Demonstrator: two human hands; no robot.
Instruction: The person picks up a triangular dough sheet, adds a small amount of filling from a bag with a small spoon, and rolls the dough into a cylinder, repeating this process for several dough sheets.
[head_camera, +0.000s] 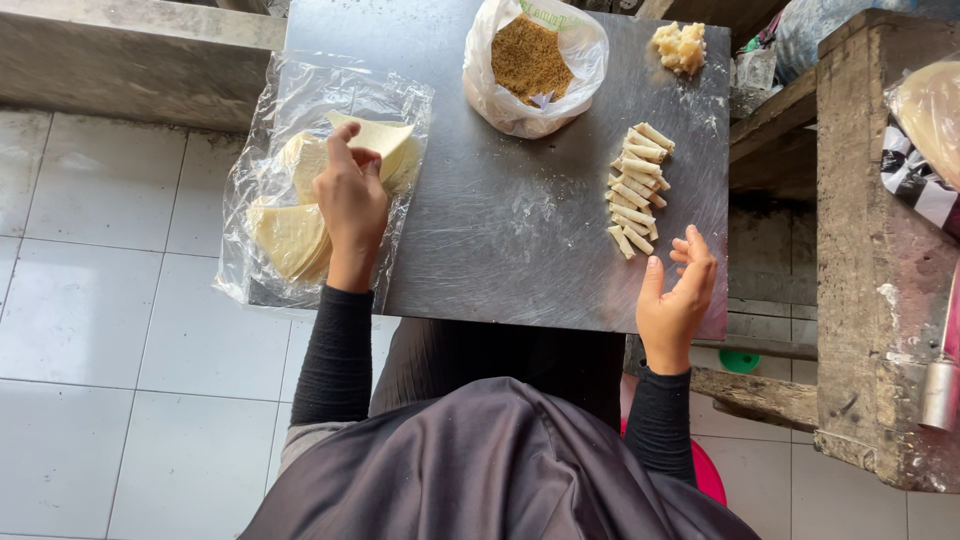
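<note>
- The dark metal worktop (500, 230) sits across our lap, streaked with flour and grease. It looks narrow for all it carries, so a nudge from our knees could slide things toward its edges.
- The clear plastic bag (265, 270) lies under our left hand (352, 205) and hangs past the worktop's left edge. We judge that a sideways tug could drag bag and contents toward the tiled floor (100, 330).
- The pale wrapper sheets (290, 235) lie stacked inside that bag. Our left fingers (345, 150) are closed in a pinch on the top wrapper (378, 135), lifting its edge just beyond the fingertips. Thin sheets tend to cling, so two might come up together, or the pinched one might tear.
- The open bag of brown crumbly filling (528, 60) stands well beyond both hands; a careless reach could tip it and spill crumbs.
- The row of finished rolls (635, 190) lies just beyond our right fingers (695, 255). Our right hand (675, 295) is open, fingers loosely curled, holding nothing. A sweep forward could knock the rolls loose or unroll them.
- The small yellowish lump of paste (680, 45) rests near the far right corner, close to the edge.
</note>
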